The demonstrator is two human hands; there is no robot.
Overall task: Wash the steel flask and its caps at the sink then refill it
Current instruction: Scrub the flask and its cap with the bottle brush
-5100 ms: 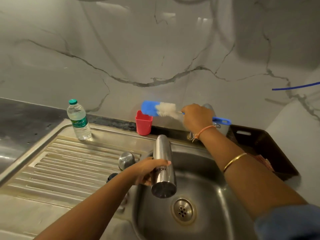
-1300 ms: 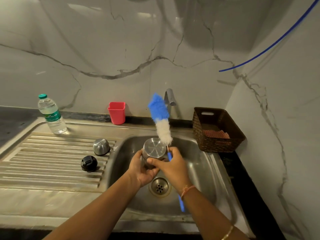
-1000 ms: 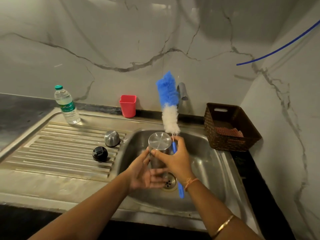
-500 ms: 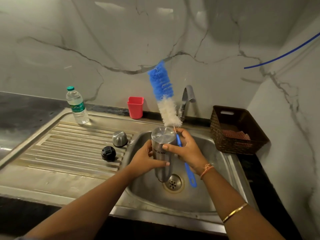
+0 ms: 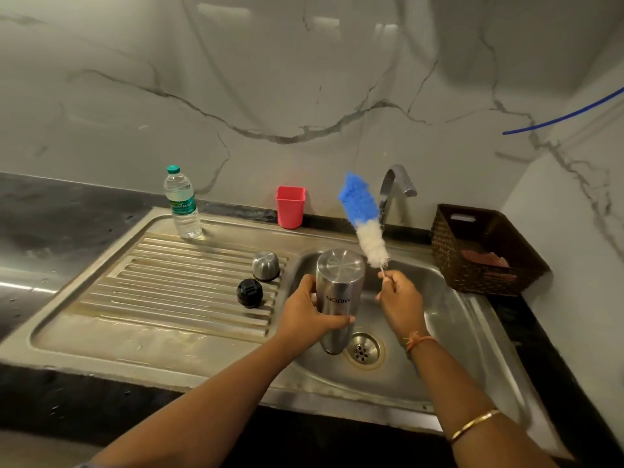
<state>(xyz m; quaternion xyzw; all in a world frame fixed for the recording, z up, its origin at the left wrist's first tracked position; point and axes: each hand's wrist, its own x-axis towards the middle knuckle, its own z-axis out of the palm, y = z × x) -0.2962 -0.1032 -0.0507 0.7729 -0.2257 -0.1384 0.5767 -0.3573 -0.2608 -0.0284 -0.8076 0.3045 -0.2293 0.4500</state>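
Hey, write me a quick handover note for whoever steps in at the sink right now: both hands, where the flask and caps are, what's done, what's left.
Left hand grips the steel flask, which is upside down with its mouth over the sink basin.
Right hand holds the bottle brush by its handle, bristles up, beside the flask and not in it.
Steel outer cap and black inner cap sit apart on the drainboard.
Done: both caps are off. Whether the flask has been scrubbed cannot be told.
Left: probably brush the flask, wash both caps, refill. No water shows at the tap.
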